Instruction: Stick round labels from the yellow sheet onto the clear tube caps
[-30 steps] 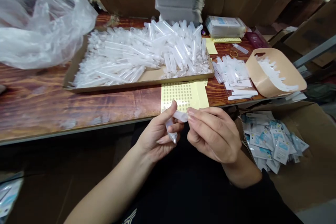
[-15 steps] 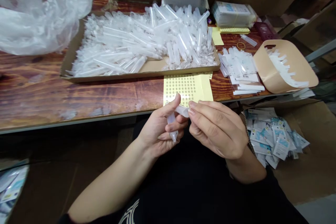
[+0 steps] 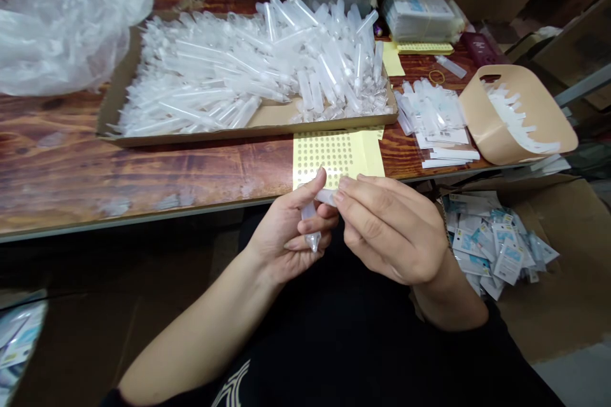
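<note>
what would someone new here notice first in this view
Probably the cardboard tray heaped with translucent tubes, stretched across the wooden table. Just below, near the middle, the left hand holds a small tube while the right hand pinches another pale piece. At right stands a tan bin of white pieces.

Tray (image 3: 274, 114) blocks left hand (image 3: 289, 232) ahead; table (image 3: 109, 181) passable leftward

My left hand (image 3: 289, 235) holds a translucent plastic tube (image 3: 309, 212), clear tip (image 3: 312, 241) toward six o'clock; my right hand (image 3: 394, 229) pinches a second, partly hidden tube (image 3: 326, 197). A yellow sticker sheet (image 3: 324, 152) lies at twelve, a cardboard tray (image 3: 274, 116) of tubes (image 3: 214, 76) at eleven, a peach basket (image 3: 482, 130) at two.
</note>
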The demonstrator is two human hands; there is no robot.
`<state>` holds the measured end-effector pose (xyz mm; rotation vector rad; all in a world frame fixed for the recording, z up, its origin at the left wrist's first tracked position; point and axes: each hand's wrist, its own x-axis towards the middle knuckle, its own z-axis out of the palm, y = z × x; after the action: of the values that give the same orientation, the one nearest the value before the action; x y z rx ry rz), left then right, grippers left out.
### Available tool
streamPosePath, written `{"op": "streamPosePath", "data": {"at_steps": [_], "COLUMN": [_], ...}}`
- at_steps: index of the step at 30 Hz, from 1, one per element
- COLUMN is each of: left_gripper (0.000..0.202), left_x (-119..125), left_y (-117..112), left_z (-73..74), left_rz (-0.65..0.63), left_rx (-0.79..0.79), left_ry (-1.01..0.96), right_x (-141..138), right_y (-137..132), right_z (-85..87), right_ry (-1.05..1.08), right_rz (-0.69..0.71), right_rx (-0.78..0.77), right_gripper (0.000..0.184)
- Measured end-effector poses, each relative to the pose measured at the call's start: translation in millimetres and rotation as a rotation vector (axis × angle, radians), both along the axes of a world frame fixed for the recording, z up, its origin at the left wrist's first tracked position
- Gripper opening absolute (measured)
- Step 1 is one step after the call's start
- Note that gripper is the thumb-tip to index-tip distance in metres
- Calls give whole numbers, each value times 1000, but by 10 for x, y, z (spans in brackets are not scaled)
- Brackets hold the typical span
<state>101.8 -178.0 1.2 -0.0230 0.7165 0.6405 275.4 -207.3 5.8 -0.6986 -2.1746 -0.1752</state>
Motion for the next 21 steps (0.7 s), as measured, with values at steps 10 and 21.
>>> {"op": "streamPosePath", "data": {"at_steps": [10,21], "left_gripper": [64,68], "left_x": [43,30], "left_y": [-5,-21], "left_z": [19,-25], "left_rz": [74,-15], "left_rx": [-53,77], "left_ry": [-79,-35], "right_x": [-142,-94], "right_y": [141,114], "right_z": [-320,-263], "right_ry": [382,379], "right_rz": [77,118], "right_rx": [-109,-183], "right_gripper": [17,22]}}
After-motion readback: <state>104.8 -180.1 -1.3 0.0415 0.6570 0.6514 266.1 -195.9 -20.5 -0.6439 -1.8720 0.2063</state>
